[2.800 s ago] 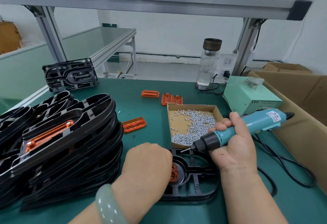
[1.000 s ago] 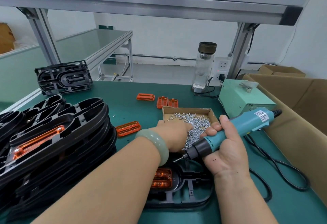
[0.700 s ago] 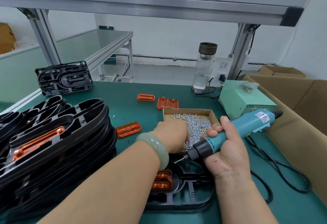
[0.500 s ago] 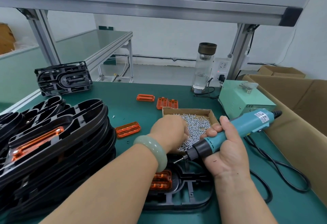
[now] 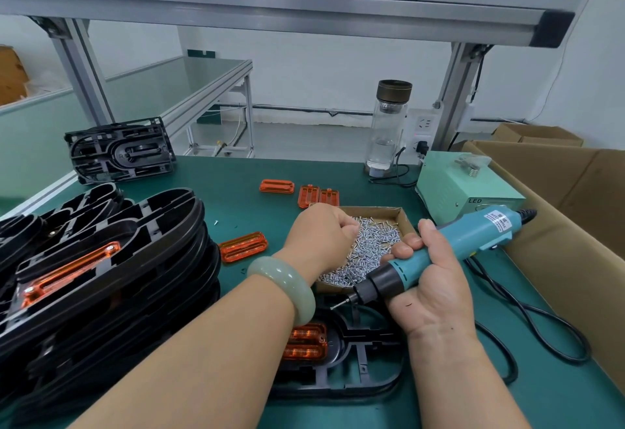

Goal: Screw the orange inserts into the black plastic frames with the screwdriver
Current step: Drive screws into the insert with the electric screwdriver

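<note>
Head view is showing the left hand (image 5: 321,235) reaching into the cardboard box (image 5: 402,217) of screws (image 5: 368,252). A few seconds ago it was pressing down on the black frame (image 5: 355,374) by the person's body. Its fingers are curling into the pile, and whether they are pinching a screw cannot be told. A pale green bangle (image 5: 287,283) is sitting on that wrist.

The right hand (image 5: 429,290) is still wrapping its fingers around the teal screwdriver (image 5: 453,249), much as before. The bit is pointing down and left, hovering just above the frame's far end without touching it.

The frame is lying flat below both hands. The orange insert (image 5: 306,342) is sitting in its left part, under the left forearm and apart from the bit.

A tall stack of frames (image 5: 118,259) is leaning at the left of the green table (image 5: 236,174). Its top one is carrying an orange insert. One loose insert (image 5: 243,246) is lying between the stack and the box, and more are lying beyond the box.

A green power unit (image 5: 463,185) and a glass bottle (image 5: 387,130) are standing at the back. A large carton (image 5: 575,218) is flanking the right edge, and a black cable (image 5: 541,320) is looping beside it. A metal shelf (image 5: 270,5) is spanning overhead.
</note>
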